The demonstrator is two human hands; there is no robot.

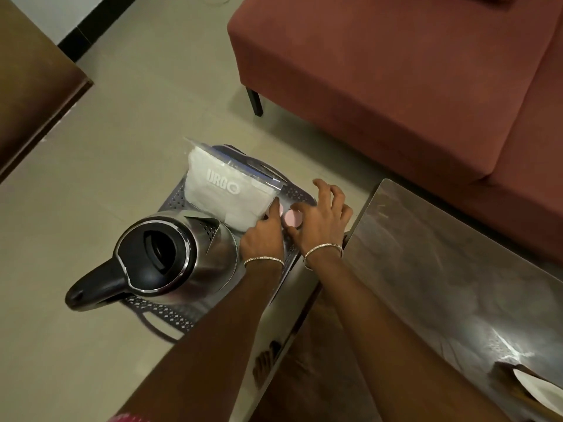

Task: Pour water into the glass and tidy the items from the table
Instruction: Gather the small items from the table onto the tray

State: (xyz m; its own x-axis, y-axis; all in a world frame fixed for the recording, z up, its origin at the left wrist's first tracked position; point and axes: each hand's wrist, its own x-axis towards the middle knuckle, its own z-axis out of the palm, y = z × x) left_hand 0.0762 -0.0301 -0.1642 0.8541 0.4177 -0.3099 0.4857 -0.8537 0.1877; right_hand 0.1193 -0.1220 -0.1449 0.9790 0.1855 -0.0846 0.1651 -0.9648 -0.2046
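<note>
Floor-level bench [170, 312] groups kettle [170, 254] and tissue pack [225, 193] for tidying, we judge; right hand [320, 220] splays loose over pink jar [293, 219]; left hand [263, 236] hold unclear.

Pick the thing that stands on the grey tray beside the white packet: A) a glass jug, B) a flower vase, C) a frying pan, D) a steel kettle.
D: a steel kettle with a black lid and handle stands on the tray, right next to the white packet.
</note>
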